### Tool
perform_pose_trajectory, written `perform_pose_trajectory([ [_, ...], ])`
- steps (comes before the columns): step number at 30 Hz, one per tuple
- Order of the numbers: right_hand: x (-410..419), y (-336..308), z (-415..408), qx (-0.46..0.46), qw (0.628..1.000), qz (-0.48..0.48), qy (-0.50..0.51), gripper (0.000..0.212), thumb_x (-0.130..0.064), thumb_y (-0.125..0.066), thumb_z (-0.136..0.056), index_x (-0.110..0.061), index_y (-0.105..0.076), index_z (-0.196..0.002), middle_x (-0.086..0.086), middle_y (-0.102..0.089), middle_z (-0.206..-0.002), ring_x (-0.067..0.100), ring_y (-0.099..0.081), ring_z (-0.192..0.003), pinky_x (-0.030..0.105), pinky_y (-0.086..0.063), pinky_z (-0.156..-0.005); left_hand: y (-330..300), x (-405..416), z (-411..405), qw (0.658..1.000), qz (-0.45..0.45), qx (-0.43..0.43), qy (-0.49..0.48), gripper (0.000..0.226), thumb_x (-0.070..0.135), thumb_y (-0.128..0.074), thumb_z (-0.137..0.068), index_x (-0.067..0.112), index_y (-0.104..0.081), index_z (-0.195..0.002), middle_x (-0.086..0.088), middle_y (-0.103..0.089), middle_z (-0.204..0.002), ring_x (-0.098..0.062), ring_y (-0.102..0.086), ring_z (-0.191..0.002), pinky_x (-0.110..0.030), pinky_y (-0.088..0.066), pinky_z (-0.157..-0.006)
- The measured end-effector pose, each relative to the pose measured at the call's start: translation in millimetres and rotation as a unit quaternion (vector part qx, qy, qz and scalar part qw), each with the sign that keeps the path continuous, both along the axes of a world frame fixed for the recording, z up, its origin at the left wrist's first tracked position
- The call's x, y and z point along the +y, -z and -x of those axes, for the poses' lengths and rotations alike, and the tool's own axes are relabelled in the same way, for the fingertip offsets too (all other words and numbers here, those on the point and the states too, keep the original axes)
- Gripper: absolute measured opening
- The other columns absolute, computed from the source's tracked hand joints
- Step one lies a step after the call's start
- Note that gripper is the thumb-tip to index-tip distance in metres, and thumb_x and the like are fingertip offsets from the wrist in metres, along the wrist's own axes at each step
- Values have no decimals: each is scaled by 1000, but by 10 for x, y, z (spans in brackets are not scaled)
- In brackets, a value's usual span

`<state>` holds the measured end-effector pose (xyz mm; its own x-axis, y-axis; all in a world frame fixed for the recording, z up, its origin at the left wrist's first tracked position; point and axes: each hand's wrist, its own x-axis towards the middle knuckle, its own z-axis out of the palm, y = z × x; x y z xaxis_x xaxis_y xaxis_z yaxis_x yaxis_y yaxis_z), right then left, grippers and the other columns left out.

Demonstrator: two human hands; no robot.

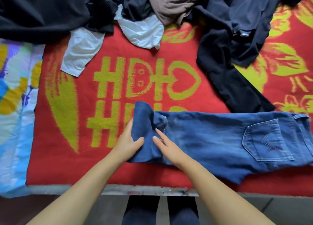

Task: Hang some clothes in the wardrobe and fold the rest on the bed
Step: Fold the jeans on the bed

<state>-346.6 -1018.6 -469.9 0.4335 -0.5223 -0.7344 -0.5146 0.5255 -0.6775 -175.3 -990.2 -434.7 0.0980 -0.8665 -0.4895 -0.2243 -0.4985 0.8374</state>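
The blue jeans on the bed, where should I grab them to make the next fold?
Probably grip the blue jeans at the bunched leg end, coming from the left. That end is already lifted and turned over under the left hand, while the waistband and pocket lie flat to the right.

The blue jeans point(220, 140) run off the right edge, so their waistband is cut short. Their leg ends are bunched under the left hand point(128, 141), whose fingers disappear behind the fold. The heap of dark clothes point(42, 12) along the far side is cut by the top edge, and where one garment ends and another begins cannot be told. The white garment point(81, 51) lies partly buried beneath that heap. The red blanket point(71, 140) hides most of the bed.
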Motion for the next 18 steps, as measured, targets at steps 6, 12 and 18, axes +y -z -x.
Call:
perform_pose_trajectory([
  [6, -229, -324, 598, -137, 976, -67, 157, 61, -57, -64, -77, -35, -45, -131, -8, -65, -120, 9, -63, -110, 30, -52, -86, -319, -104, 1116, 988, -29, -59, 139, 99, 35, -54, -71, 32, 0, -153, 7, -46, -143, -16, -52, -125, -33, -44, -100],
  [12, -511, -206, 1682, 61, 964, 71, 250, 21, -2, -54, -92, -14, -60, -109, 13, -68, -108, 20, -64, -97, 35, -52, -89, -14, -138, 1901, 977, 3, -75, 200, 66, 26, -59, -94, 13, -27, -150, -2, -50, -128, -15, -48, -120, -20, -32, -103],
  [18, -515, 132, 2012, 320, 896, 308, 16, 66, -16, -50, -96, -14, -18, -153, 18, -17, -157, 30, -15, -146, 38, -14, -116, 547, -236, 1822, 919, -13, -378, 113, 69, 40, -45, -98, 25, -7, -153, -6, 11, -161, -24, 10, -148, -52, -4, -117],
])
